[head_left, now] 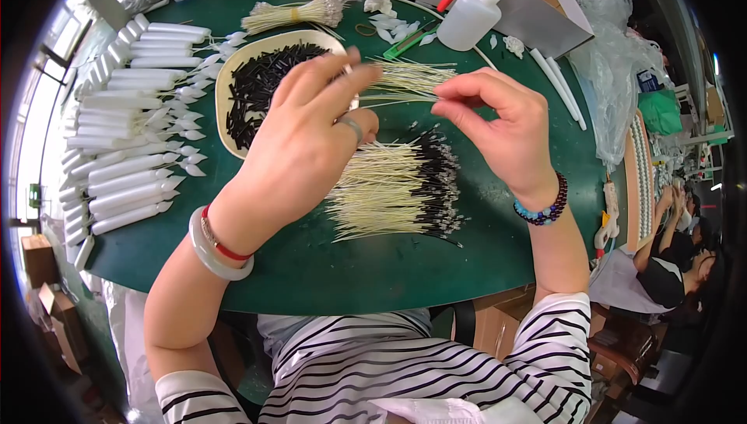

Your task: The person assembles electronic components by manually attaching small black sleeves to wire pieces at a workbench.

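My right hand [502, 124] is closed in a pinch, thumb and forefinger on the end of a thin pale yellow wire [401, 101] that runs left toward my other hand. My left hand [307, 132] hangs palm down beside the right rim of a cream tray [224, 117]; motion smears its fingertips, so I cannot make out whether they hold anything. Short black tubes [261, 82] fill the tray. Behind the wire lies a loose bunch of pale yellow wires [412, 74]. Nearer me, many wires with black sleeves at their right ends form a wide row [381, 190].
White candle-shaped lights [128, 159] with flame tips are stacked along the left. At the back are a banded wire bundle [296, 13], a white squeeze bottle [469, 19], a green cutter [408, 40] and an open box [537, 4]. Two white tubes [559, 89] lie at right; another person [673, 268] sits beyond.
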A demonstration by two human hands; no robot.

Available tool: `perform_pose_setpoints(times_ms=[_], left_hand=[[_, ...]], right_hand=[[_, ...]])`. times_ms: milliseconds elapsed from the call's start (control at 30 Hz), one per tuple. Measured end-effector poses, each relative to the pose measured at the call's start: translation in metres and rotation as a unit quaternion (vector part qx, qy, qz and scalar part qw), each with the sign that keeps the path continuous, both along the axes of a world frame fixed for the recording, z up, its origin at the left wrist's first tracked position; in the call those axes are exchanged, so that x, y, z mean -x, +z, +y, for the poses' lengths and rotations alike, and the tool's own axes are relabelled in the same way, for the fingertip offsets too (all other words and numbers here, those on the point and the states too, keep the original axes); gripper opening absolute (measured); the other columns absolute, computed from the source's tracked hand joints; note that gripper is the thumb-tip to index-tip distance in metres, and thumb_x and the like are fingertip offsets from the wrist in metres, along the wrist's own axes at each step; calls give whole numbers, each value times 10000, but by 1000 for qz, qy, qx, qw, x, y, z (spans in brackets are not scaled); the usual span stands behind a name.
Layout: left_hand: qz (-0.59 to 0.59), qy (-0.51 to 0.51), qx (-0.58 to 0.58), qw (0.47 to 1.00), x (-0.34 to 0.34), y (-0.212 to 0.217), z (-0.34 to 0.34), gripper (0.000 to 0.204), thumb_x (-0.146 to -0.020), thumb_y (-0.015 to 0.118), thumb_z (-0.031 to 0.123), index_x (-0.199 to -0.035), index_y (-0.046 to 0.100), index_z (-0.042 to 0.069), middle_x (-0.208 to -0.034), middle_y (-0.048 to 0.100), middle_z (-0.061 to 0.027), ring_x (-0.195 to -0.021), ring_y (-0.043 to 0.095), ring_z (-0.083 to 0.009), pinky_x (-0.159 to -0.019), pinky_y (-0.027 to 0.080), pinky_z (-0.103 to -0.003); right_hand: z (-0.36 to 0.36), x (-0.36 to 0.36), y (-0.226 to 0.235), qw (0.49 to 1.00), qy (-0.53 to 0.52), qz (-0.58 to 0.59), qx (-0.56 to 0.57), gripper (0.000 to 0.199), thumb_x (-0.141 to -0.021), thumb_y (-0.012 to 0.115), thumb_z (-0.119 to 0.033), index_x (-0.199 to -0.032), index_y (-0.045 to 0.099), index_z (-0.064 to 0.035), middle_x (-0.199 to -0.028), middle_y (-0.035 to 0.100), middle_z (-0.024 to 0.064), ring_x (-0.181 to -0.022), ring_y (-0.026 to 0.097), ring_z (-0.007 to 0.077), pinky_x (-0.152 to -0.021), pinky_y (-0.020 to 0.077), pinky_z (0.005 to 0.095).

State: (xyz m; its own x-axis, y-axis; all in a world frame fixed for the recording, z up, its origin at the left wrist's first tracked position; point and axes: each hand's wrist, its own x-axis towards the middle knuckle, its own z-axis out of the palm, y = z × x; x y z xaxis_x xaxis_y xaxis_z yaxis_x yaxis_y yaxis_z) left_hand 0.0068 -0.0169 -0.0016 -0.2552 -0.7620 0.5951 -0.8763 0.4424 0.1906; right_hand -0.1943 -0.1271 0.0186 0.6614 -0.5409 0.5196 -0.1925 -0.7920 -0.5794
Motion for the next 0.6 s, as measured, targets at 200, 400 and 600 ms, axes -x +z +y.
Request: perform_pose_setpoints(times_ms=[200,400,600], left_hand=[[7,-4,-61,998,-14,-8,1,144,-714,681,15,-842,617,4,-927,615,-89,-848,575,-284,-815,454,-376],[-42,10,-70,997,-23,1,5,82,-759,637,28,-833,612,2,-927,616,-91,-844,572,-281,-797,446,-370],[-58,-29,-79,995,-1,3,12,133,-755,594,40,-880,617,3,-959,610,-102,-839,572,-266,-772,450,-355]], right_hand=[[-17,9,-5,998,-6,44,-37,133,-774,702,-39,-901,676,-10,-779,662,69,-666,635,142,-592,490,237],[-49,28,-21,986,-29,160,42,150,-767,712,-114,-880,673,-23,-848,669,73,-806,627,215,-704,490,319],[8,-12,-5,979,63,75,178,236,-777,708,-197,-935,639,-37,-918,649,97,-893,600,281,-805,460,358]])
